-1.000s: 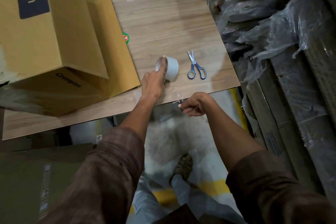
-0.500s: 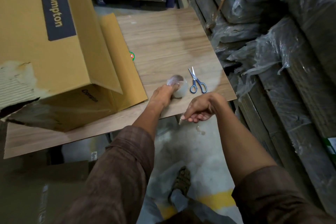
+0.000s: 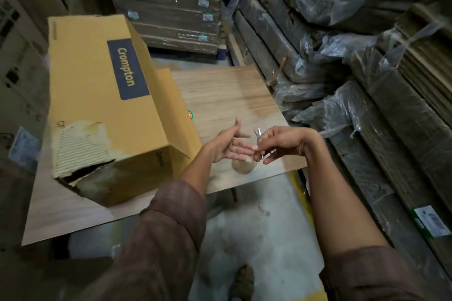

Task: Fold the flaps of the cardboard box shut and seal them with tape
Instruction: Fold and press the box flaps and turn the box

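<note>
Room: a dim storeroom, with stacks of flat cardboard (image 3: 168, 2) at 12 o'clock and bundles wrapped in plastic (image 3: 342, 61) from 1 to 4 o'clock.
Bench: a light wooden bench (image 3: 227, 95) stands in the middle of the view, over a grey floor (image 3: 264, 239).
Left hand: the left hand (image 3: 227, 145) is open with the palm up and the fingers straight, above the near edge of the bench; it holds nothing.
Right hand: the right hand (image 3: 276, 144) has curled fingers that pinch at the fingertips of the left hand; what it pinches is too small to tell.
Tape roll: the tape roll (image 3: 243, 166) lies on the bench just under both hands, at about 6 o'clock from them.
Scissors: only the blade tips of the scissors (image 3: 258, 132) show between the hands.
Cardboard box: the cardboard box (image 3: 97, 110) lies on its side on the bench at 9 o'clock from the hands, with one flap (image 3: 171, 105) open toward them and a torn corner near the front edge.
</note>
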Motion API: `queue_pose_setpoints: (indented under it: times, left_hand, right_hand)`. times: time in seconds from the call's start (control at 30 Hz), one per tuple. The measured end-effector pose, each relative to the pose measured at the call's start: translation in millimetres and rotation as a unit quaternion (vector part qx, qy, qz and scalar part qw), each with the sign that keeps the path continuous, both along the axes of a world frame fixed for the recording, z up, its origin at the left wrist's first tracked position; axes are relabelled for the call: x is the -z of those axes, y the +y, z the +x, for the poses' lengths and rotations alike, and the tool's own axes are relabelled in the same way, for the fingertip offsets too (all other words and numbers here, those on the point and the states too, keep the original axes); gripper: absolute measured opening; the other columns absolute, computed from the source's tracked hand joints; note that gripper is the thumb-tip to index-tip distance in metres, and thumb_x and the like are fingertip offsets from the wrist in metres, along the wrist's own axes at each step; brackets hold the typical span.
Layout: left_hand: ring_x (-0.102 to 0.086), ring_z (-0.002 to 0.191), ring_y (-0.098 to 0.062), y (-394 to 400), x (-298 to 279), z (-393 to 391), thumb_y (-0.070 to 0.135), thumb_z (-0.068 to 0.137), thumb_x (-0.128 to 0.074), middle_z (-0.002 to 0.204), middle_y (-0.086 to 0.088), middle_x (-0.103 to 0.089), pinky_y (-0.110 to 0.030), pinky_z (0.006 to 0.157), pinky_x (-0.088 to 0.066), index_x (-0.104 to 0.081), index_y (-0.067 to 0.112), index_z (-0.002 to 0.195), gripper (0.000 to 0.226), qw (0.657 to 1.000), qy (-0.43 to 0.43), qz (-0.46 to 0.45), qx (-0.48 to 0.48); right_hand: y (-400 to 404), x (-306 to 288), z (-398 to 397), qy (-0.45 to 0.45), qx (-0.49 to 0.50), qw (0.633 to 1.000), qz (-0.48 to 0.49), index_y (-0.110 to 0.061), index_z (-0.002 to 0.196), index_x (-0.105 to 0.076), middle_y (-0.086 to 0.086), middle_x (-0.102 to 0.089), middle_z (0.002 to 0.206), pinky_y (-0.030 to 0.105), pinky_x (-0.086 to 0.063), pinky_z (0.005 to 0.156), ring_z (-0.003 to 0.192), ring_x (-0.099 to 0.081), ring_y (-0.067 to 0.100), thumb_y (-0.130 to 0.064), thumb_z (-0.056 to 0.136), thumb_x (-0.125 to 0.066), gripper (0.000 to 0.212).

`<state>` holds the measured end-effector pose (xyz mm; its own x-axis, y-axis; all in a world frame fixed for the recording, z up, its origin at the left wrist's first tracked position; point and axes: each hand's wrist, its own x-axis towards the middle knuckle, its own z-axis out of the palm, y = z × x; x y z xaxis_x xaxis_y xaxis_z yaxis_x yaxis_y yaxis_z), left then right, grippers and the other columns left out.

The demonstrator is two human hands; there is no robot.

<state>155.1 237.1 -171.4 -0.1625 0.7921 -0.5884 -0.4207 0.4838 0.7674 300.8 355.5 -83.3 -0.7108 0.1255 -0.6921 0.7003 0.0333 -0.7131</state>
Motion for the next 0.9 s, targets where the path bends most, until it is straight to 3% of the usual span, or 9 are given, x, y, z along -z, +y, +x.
queue_pose_setpoints:
  times: [0.1, 0.17, 0.23, 0.37, 0.47, 0.63, 0.8, 0.9]
  left_hand:
    - [-0.074, 0.091, -0.033, -16, -29, -29, 0.089, 0.082, -0.018, 0.102, -0.021, -0.073, -0.041, 0.069, -0.061, -0.06, 0.007, 0.125, 0.102, 0.993, -0.094, 0.02, 0.066]
    - [-0.072, 0.098, -0.036, -29, -49, -42, 0.09, 0.08, -0.021, 0.112, -0.025, -0.07, -0.043, 0.075, -0.061, -0.06, 0.006, 0.126, 0.103, 0.989, -0.105, 0.039, 0.097]
    - [-0.07, 0.104, -0.038, -42, -69, -50, 0.087, 0.083, -0.028, 0.119, -0.026, -0.067, -0.043, 0.079, -0.06, -0.063, 0.005, 0.121, 0.097, 0.985, -0.094, 0.072, 0.125]
    - [-0.071, 0.102, -0.028, -69, -110, -61, 0.074, 0.087, -0.04, 0.116, -0.019, -0.07, -0.035, 0.079, -0.06, -0.068, 0.006, 0.113, 0.078, 0.979, -0.045, 0.139, 0.14]
    - [-0.073, 0.093, -0.019, -89, -136, -72, 0.064, 0.092, -0.04, 0.11, -0.013, -0.073, -0.025, 0.073, -0.059, -0.064, 0.008, 0.117, 0.067, 0.979, -0.008, 0.17, 0.109]
    - [-0.075, 0.088, -0.018, -127, -160, -94, 0.041, 0.087, -0.066, 0.103, -0.014, -0.076, -0.022, 0.067, -0.059, -0.067, 0.008, 0.111, 0.041, 0.976, 0.063, 0.202, 0.049]
    - [-0.074, 0.087, -0.018, -156, -164, -112, 0.021, 0.097, -0.065, 0.103, -0.015, -0.076, -0.022, 0.067, -0.058, -0.072, 0.006, 0.108, 0.02, 0.972, 0.106, 0.209, 0.008]
    - [-0.074, 0.084, -0.016, -171, -161, -117, 0.019, 0.096, -0.065, 0.099, -0.013, -0.076, -0.022, 0.065, -0.058, -0.072, 0.005, 0.104, 0.017, 0.969, 0.114, 0.216, -0.027]
  right_hand:
    - [-16, -19, -17, 0.05, 0.015, 0.999, -0.002, 0.008, 0.086, -0.062, 0.026, -0.066, 0.095, 0.032, -0.06, 0.086, 0.089, -0.07, 0.025, -0.004, 0.095, -0.062, 0.015]
    - [-26, -34, -28, 0.09, 0.026, 0.996, -0.006, 0.014, 0.103, -0.059, 0.029, -0.059, 0.102, 0.032, -0.059, 0.085, 0.089, -0.069, 0.028, -0.01, 0.088, -0.068, 0.03]
    - [-35, -50, -39, 0.137, 0.033, 0.99, -0.016, 0.014, 0.107, -0.057, 0.028, -0.058, 0.102, 0.035, -0.057, 0.084, 0.088, -0.067, 0.028, -0.019, 0.078, -0.077, 0.048]
    - [-53, -81, -57, 0.236, 0.052, 0.97, -0.038, 0.006, 0.087, -0.056, 0.023, -0.066, 0.085, 0.039, -0.055, 0.08, 0.083, -0.065, 0.03, -0.015, 0.077, -0.073, 0.029]
    - [-67, -101, -73, 0.29, 0.065, 0.954, -0.043, 0.01, 0.093, -0.053, 0.023, -0.067, 0.082, 0.038, -0.057, 0.076, 0.087, -0.068, 0.034, -0.014, 0.07, -0.076, 0.041]
    - [-86, -123, -101, 0.296, 0.027, 0.955, -0.002, 0.004, 0.07, -0.059, 0.024, -0.067, 0.082, 0.044, -0.057, 0.087, 0.089, -0.067, 0.036, -0.004, 0.074, -0.062, 0.009]
    - [-111, -133, -122, 0.299, -0.011, 0.954, 0.013, -0.01, 0.053, -0.055, 0.022, -0.066, 0.075, 0.041, -0.055, 0.088, 0.082, -0.066, 0.03, -0.003, 0.076, -0.058, 0.024]
    - [-126, -132, -131, 0.315, -0.007, 0.949, 0.002, -0.004, 0.059, -0.051, 0.023, -0.064, 0.075, 0.034, -0.058, 0.078, 0.074, -0.068, 0.024, -0.003, 0.075, -0.057, 0.017]
